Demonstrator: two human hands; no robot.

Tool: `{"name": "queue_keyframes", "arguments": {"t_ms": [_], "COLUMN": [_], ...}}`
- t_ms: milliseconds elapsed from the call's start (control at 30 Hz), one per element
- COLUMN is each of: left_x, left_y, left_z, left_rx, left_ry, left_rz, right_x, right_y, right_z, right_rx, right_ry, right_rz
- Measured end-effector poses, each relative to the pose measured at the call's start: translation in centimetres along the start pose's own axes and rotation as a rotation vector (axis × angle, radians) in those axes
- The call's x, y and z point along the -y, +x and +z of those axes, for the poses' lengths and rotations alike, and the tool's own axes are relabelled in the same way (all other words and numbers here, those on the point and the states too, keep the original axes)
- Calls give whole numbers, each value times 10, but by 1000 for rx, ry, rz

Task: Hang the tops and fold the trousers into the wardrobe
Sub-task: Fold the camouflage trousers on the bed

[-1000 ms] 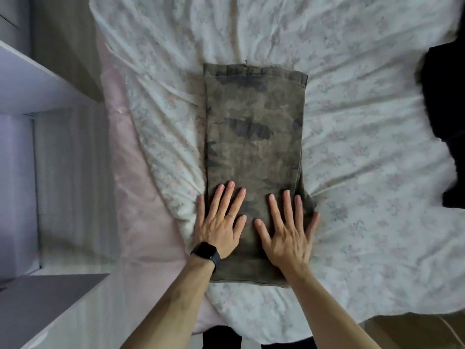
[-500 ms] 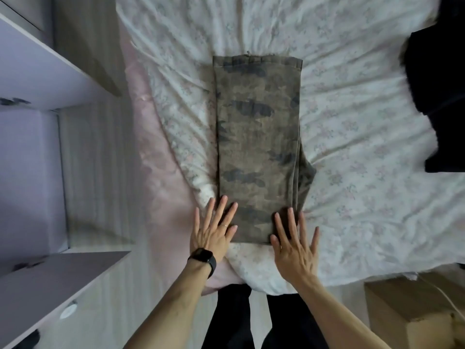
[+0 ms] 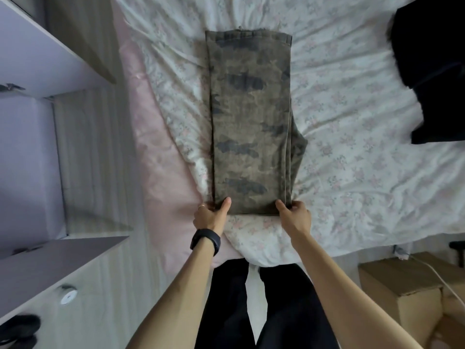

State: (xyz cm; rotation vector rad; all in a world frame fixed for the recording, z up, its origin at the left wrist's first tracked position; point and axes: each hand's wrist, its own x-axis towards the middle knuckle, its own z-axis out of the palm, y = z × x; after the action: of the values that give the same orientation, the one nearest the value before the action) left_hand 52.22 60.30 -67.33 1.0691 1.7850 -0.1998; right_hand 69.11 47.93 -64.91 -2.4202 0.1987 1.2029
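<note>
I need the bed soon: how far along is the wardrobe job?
Done: the camouflage trousers lie folded lengthwise on the bed. In hand: left hand and right hand each pinch a near corner, probably to fold them across. Left: finishing that fold, shelving them in the wardrobe, and the dark clothing lying on the bed's right side.
</note>
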Motion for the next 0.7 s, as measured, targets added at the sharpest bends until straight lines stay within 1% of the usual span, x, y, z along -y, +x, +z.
{"name": "queue_keyframes", "arguments": {"t_ms": [100, 133, 233, 333, 367, 467, 533, 600, 700], "left_x": [7, 7, 9, 11, 12, 9, 8, 3, -3], "left_y": [3, 3, 2, -4, -12, -28, -41, -50, -68], "left_z": [-7, -8, -9, -7, -7, -10, -11, -16, -25], "left_rx": [164, 179, 127, 139, 105, -20, -54, -20, 79], "left_ry": [-64, -65, -15, -99, -101, 4, -16, -116, -236], "left_rz": [-69, -59, 7, 13, 40, 92, 99, 96, 101], "right_x": [-7, -10, -17, -26, -29, -27, -27, -24, -23], "right_y": [3, 3, 5, 3, -1, -5, -8, -13, -25], "right_z": [3, 4, 2, 1, -2, -8, -17, -25, -44], "right_rx": [34, 45, 55, 106, 119, 156, 178, 189, 181], "right_ry": [55, 101, 146, 265, 294, 329, 357, 336, 321], "right_rz": [-3, -4, -41, -40, -58, -101, -109, -128, -176]}}
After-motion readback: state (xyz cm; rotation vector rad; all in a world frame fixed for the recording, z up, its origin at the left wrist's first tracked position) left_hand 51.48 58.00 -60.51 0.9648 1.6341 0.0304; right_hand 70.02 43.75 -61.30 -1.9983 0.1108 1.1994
